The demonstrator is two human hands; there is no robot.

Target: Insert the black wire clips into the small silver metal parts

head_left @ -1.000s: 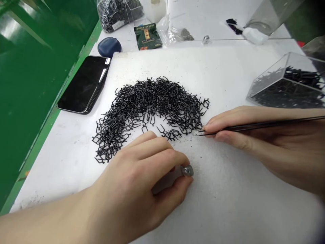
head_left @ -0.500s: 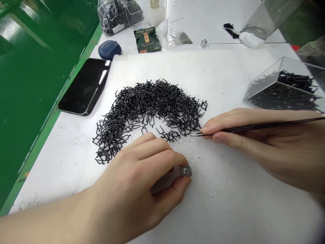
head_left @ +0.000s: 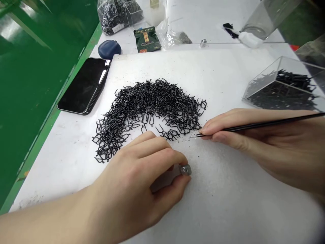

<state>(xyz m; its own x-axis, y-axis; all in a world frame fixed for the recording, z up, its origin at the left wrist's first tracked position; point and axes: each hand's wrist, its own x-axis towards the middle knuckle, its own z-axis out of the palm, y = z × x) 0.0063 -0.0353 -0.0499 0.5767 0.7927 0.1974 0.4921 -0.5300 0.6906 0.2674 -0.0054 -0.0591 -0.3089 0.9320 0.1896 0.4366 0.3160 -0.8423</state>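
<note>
Black tweezers [head_left: 254, 126] in the right hand [head_left: 269, 149] have squeezed narrower.

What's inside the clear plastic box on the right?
Inside the clear plastic box lie loose black pieces; the right hand hides its near edge, and buried pieces can't be seen.

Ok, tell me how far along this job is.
Nothing is plainly finished: the clear box holds black pieces, but their state can't be judged. The left hand pinches a small metal block; the right hand holds black tweezers beside the arc-shaped heap, which is probably what's left.
</note>
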